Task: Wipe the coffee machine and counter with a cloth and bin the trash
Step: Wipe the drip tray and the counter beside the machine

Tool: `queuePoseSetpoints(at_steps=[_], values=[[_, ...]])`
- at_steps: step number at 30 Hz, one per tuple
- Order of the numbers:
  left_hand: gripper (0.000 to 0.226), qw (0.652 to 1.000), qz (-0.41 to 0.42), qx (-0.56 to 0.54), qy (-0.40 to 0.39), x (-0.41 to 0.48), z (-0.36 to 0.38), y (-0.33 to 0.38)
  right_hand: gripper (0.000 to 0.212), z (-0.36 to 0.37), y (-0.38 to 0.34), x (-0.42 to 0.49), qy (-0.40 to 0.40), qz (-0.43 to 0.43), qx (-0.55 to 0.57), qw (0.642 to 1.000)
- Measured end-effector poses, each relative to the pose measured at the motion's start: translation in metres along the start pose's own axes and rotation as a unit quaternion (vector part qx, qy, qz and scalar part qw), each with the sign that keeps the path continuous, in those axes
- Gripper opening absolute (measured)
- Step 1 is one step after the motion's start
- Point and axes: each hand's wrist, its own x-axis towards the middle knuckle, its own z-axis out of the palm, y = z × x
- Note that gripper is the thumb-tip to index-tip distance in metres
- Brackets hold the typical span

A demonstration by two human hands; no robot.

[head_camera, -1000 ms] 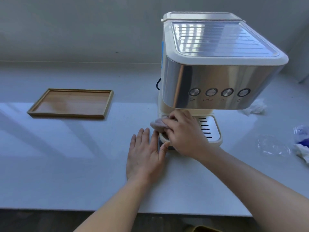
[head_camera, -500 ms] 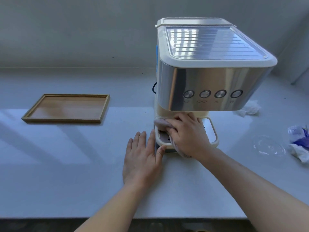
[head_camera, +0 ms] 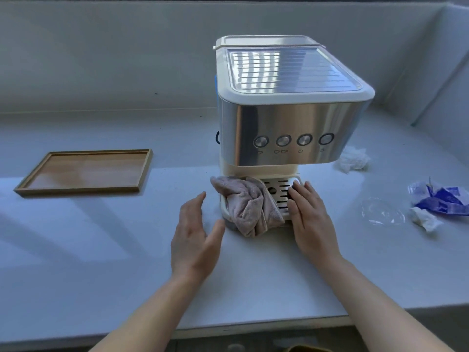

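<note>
A cream and steel coffee machine stands on the white counter. A pinkish cloth lies crumpled over the left half of its drip tray, with no hand on it. My right hand lies flat with straight fingers on the right side of the drip tray. My left hand hovers edge-on with straight fingers just left of the tray, apart from the cloth. Trash lies to the right: a crumpled white tissue, a blue and white wrapper, a clear plastic lid and a small white wad.
A shallow wooden tray sits on the counter at the left. A grey wall runs behind the machine, with a corner at the far right. The counter's front edge crosses the bottom of the view.
My right hand has let go of the cloth and moved to the right side of the drip tray. My left hand has lifted off the counter and turned on edge.
</note>
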Motion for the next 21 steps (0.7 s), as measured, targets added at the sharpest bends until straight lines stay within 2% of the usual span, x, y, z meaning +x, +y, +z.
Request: queuePoseSetpoints(at_steps=[4,7,9,13,15,16,18,21], values=[[0.064,0.994,0.099,0.043,-0.014,0.011,0.013,0.027,0.042,0.003,0.004,0.002,0.015,-0.008,-0.004,1.000],[0.067,0.953,0.222,0.198,-0.056,0.026,0.034,0.051,0.045,0.003,0.006,0.001,0.004,-0.016,0.002,1.000],[0.060,0.930,0.250,0.261,-0.068,0.037,0.039,0.056,0.044,0.003,0.006,0.002,0.007,-0.015,0.004,1.000],[0.030,0.939,0.291,0.180,-0.030,0.041,0.032,0.036,0.043,0.002,0.006,0.000,0.000,-0.007,-0.002,1.000],[0.016,0.957,0.266,0.112,-0.024,0.042,0.025,0.025,0.043,0.002,0.005,-0.001,0.001,-0.009,-0.003,1.000],[0.007,0.975,0.212,0.063,-0.025,0.045,0.022,0.025,0.043,0.002,0.005,-0.002,0.002,-0.011,-0.003,1.000],[0.010,0.993,0.115,0.010,-0.012,0.052,0.018,0.025,0.043,0.003,0.006,-0.002,0.000,-0.013,0.000,1.000],[0.012,0.995,0.095,0.027,0.000,0.048,0.017,0.025,0.042,0.003,0.007,-0.001,0.004,-0.016,0.007,1.000]])
